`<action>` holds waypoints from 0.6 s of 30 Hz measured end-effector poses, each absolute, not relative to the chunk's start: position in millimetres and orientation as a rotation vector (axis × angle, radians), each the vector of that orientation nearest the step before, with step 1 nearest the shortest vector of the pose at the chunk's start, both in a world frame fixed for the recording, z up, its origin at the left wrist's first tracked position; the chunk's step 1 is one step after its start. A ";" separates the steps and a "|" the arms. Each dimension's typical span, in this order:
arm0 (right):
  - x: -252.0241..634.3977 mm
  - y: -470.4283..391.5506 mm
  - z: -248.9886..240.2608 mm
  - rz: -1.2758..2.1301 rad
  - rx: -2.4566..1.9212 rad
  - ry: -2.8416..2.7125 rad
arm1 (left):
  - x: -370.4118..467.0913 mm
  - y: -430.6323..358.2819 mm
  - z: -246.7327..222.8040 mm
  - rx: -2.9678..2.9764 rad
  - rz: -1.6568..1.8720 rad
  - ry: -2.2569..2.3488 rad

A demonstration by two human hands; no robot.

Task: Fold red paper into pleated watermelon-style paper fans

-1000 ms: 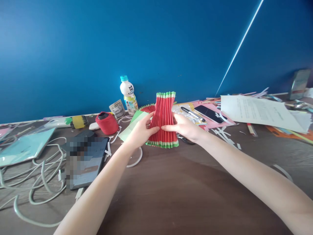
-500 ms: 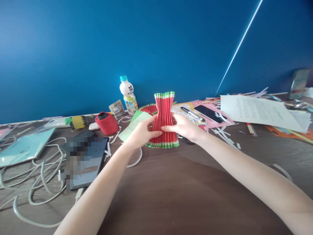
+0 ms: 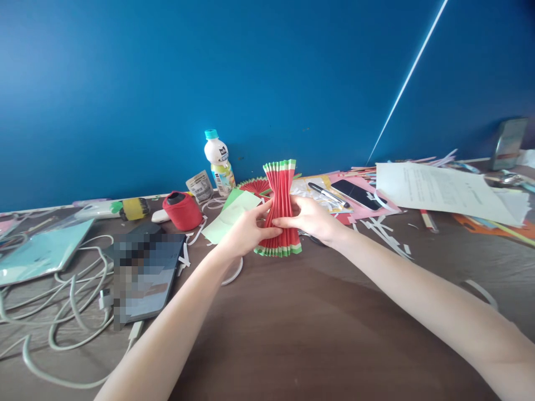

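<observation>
A pleated red paper [image 3: 282, 195] with white and green bands at its top and bottom edges stands upright between my hands, pinched narrower at its middle. My left hand [image 3: 246, 229] grips its left side, thumb across the front folds. From the right, my right hand [image 3: 313, 218] grips the other side, its thumb also on the front. Behind the pleated paper, a red and green paper fan [image 3: 253, 185] lies partly hidden beside light green paper sheets [image 3: 234, 214]. The fingers behind the folds are mostly hidden.
A bottle [image 3: 220, 164], a pouch [image 3: 199, 186] and a red roll [image 3: 183, 211] stand at the back left. Cables [image 3: 73, 289] and a dark device [image 3: 156, 284] lie left. To the right are a pen [image 3: 328, 195], a phone [image 3: 359, 195], paper strips and a printed sheet [image 3: 443, 189].
My hands have moved closer together, squeezing the pleated paper narrower. Its top edge has come slightly lower.
</observation>
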State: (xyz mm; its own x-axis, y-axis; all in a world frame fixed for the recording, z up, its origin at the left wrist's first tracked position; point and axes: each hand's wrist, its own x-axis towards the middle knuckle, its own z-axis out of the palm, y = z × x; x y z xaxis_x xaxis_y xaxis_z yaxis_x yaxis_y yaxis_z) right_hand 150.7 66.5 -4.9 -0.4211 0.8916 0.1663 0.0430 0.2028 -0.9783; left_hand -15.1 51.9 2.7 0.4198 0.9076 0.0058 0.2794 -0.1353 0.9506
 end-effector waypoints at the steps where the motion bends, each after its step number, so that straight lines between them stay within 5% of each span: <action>1: 150.3 66.6 -4.9 1.319 -0.894 -1.667 | -14.7 51.5 2.5 1.641 0.778 1.057; 18: 145.6 62.1 -6.3 1.169 -1.074 -1.713 | 1.0 41.1 -4.5 1.600 0.815 0.968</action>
